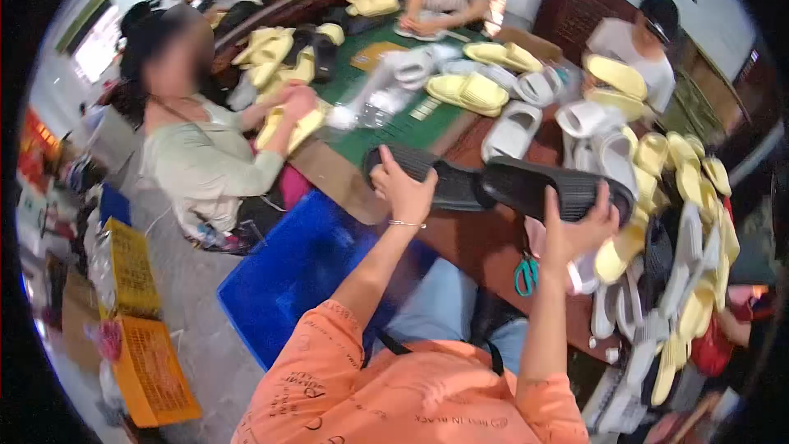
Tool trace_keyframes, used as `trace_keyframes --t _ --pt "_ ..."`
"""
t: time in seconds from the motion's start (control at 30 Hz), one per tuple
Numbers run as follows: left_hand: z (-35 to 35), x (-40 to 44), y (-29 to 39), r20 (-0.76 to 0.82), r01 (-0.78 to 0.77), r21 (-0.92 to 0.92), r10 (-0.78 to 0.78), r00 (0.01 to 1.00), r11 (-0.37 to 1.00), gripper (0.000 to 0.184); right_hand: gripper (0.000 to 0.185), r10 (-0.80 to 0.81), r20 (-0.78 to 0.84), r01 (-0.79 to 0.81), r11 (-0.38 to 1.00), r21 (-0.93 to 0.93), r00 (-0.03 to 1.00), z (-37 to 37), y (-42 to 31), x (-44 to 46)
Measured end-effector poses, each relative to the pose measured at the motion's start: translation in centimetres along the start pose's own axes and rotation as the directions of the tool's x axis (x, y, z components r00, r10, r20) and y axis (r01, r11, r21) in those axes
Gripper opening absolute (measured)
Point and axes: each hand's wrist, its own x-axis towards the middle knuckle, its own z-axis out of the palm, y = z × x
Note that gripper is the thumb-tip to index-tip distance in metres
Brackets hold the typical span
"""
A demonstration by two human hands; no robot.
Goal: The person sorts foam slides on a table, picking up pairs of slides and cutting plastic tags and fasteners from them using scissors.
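My left hand (403, 189) is closed around the strap end of one black slide slipper (464, 189). A second black slide slipper (522, 182) is gripped by my right hand (582, 228), fingers wrapped over its ribbed strap. Both slippers are held up over the table's near edge, end to end, their inner ends overlapping or touching. Teal-handled scissors (526, 275) lie on the brown tabletop (493, 248), just left of my right forearm. Beyond my hands rest a grey slipper (511, 131) and a pair of yellow slippers (468, 94).
A blue crate (288, 271) stands by my left side. Piled yellow and grey slippers (694, 312) crowd the right edge. At the left, a co-worker (209, 148) handles a yellow slipper (302, 127); others sit across the green tabletop (386, 148). An orange crate (156, 370) is on the floor.
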Motion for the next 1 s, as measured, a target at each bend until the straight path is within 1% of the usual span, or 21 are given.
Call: trace_keyframes --t 0.03,0.13,0.2,0.23,0.27,0.3,0.4,0.43,0.5,0.53,0.57,0.67,0.73,0.77,0.8,0.83,0.87,0.9,0.93,0.97,1.0 --pt "0.3 -1.0 0.5 -0.04 0.023 0.0 -0.023 0.999 1.0 0.099 0.081 -0.028 0.0 0.028 0.996 -0.079 1.0 0.4 0.4 -0.3" --pt "0.5 -3.6 1.9 -0.073 0.085 -0.029 -0.087 0.994 0.996 0.101 0.078 0.043 -0.036 -0.045 0.997 -0.067 0.998 0.9 0.8 -1.7" --pt "0.7 -4.9 2.5 -0.014 0.175 -0.118 -0.177 0.984 0.978 0.098 0.075 0.088 0.008 -0.088 0.996 -0.016 0.996 0.7 0.7 -2.0" --pt "0.6 -5.3 2.7 0.003 0.2 -0.172 -0.203 0.979 0.965 0.098 0.073 0.073 0.085 -0.074 0.997 0.006 0.994 0.5 0.7 -2.3" --pt "0.4 -5.9 2.9 0.068 0.198 -0.203 -0.188 0.98 0.959 0.098 0.072 0.037 0.1 -0.04 0.999 0.032 0.994 0.8 0.9 -2.7" --pt "-0.1 -6.6 3.7 0.057 0.133 -0.162 -0.125 0.991 0.978 0.098 0.071 0.016 0.116 -0.018 1.0 0.015 0.993 0.7 0.6 -3.1" --pt "-0.4 -8.4 4.7 0.068 0.178 -0.214 -0.167 0.984 0.96 0.096 0.07 0.058 0.204 -0.098 0.977 0.191 0.977 0.6 0.2 -3.6" --pt "-0.4 -8.7 4.7 0.082 0.211 -0.235 -0.197 0.977 0.949 0.096 0.068 0.09 0.246 -0.147 0.964 0.222 0.965 0.4 0.3 -3.5" --pt "-0.8 -8.7 4.8 0.061 0.195 -0.217 -0.186 0.981 0.956 0.096 0.067 0.146 0.348 -0.266 0.907 0.326 0.926 0.5 1.1 -3.4" --pt "-1.3 -8.5 5.0 0.075 0.163 -0.197 -0.151 0.986 0.967 0.096 0.066 0.183 0.384 -0.332 0.868 0.369 0.905 0.5 1.4 -3.6" --pt "-1.7 -8.4 5.0 0.09 0.13 -0.176 -0.115 0.989 0.976 0.095 0.066 0.189 0.377 -0.331 0.872 0.361 0.907 0.4 1.6 -3.6" --pt "-2.9 -7.8 4.2 0.236 -0.019 -0.269 0.085 0.968 0.963 0.091 0.064 0.227 0.329 -0.346 0.863 0.369 0.916 0.0 2.3 -2.8" --pt "-5.5 -6.6 3.8 0.121 -0.289 -0.208 0.318 0.941 0.935 0.078 0.062 0.213 0.336 -0.348 0.838 0.42 0.918 -0.3 3.0 -1.8" --pt "-6.5 -5.9 3.6 0.014 -0.356 -0.21 0.367 0.93 0.911 0.076 0.062 0.203 0.336 -0.343 0.833 0.435 0.92 -0.8 2.9 -1.3" --pt "-7.5 -5.3 3.5 -0.062 -0.317 -0.221 0.311 0.948 0.922 0.074 0.062 0.163 0.311 -0.293 0.851 0.436 0.937 -1.1 2.9 -0.9" --pt "-8.3 -4.6 3.2 -0.049 -0.248 -0.215 0.244 0.969 0.944 0.073 0.062 0.134 0.319 -0.275 0.848 0.453 0.938 -1.3 2.9 -0.5" --pt "-8.4 -3.8 2.3 0.088 -0.09 -0.467 0.147 0.985 0.879 0.068 0.061 0.105 0.328 -0.258 0.845 0.468 0.939 -1.6 2.9 -0.2" --pt "-8.3 -2.8 0.5 0.461 0.255 -0.674 0.124 0.879 0.693 0.054 0.062 0.063 0.322 -0.21 0.87 0.446 0.945 -1.9 2.5 -0.1" --pt "-8.4 -2.1 -0.7 0.617 0.384 -0.686 0.215 0.757 0.619 0.039 0.063 0.027 0.342 -0.19 0.871 0.454 0.939 -2.0 2.0 0.0" --pt "-8.4 -2.5 -1.3 0.74 0.622 -0.642 0.15 0.656 0.448 0.036 0.065 -0.011 0.361 -0.169 0.87 0.463 0.932 -2.1 1.7 -0.1" --pt "-8.8 -3.0 -1.3 0.844 0.808 -0.536 0.124 0.522 0.244 0.034 0.069 -0.052 0.369 -0.123 0.892 0.435 0.928 -2.0 1.6 0.0"
